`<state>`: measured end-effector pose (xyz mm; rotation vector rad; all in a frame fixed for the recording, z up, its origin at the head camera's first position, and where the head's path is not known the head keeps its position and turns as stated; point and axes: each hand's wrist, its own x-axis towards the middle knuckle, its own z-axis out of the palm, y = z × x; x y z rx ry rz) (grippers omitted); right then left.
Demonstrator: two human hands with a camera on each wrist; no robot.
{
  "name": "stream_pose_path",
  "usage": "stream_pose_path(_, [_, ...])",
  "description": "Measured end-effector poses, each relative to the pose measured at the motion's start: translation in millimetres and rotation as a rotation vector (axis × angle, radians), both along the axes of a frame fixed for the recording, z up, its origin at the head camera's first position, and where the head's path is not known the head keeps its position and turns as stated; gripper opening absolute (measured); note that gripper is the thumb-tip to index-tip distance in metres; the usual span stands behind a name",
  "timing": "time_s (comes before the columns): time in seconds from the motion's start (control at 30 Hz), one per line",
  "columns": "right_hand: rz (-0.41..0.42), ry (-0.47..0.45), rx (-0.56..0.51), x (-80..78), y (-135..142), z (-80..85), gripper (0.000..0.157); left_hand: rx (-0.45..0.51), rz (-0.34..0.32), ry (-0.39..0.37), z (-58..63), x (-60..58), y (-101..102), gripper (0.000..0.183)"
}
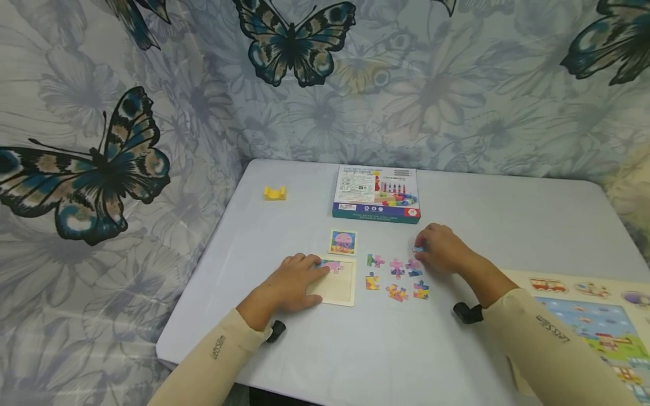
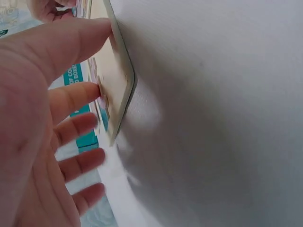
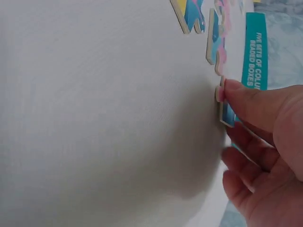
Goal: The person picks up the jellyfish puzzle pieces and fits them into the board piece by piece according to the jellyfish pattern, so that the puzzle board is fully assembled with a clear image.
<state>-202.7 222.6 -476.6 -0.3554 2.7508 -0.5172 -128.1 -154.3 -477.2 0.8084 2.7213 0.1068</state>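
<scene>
With its fingers spread, my left hand rests at the left side of a pale wooden puzzle tray. Its thumb and index fingertip touch the tray in the left wrist view. Pink-and-blue pieces lie along the tray's top edge, partly behind the fingers. My right hand pinches a blue puzzle piece between thumb and index finger, low over the table. Several loose puzzle pieces lie in two rows between the tray and that hand. A small square picture of a pink jellyfish sits just above the tray.
A flat puzzle box lies at the back of the white table. A yellow curved block stands at the back left. On the right, a large picture board lies partly under my right forearm. Butterfly-patterned cloth covers the walls.
</scene>
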Motion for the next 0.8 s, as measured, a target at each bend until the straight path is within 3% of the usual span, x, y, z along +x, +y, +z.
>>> stream_pose_path(0.17, [-0.054, -0.071, -0.057, -2.7, -2, 6.3, 0.029, 0.002, -0.037, -0.039, 0.9, -0.5, 6, 0.07])
stream_pose_path(0.3, [-0.074, -0.056, -0.087, -2.3, -9, 16.5, 0.023, 0.004, -0.029, -0.084, 2.0, -1.7, 9, 0.071])
stream_pose_path(0.47, [-0.094, -0.14, -0.206, 4.9, -45, 28.0, 0.02, -0.003, -0.024, -0.075, 1.9, -3.4, 10, 0.072])
stream_pose_path(0.67, [-0.007, -0.233, -0.325, 15.6, -108, 15.1, 0.011, 0.011, -0.031, -0.072, 0.6, -4.3, 11, 0.07])
stream_pose_path(0.8, [0.064, -0.191, -0.31, 16.9, -136, 4.5, 0.006, 0.028, -0.038, -0.045, 1.5, -3.2, 12, 0.067])
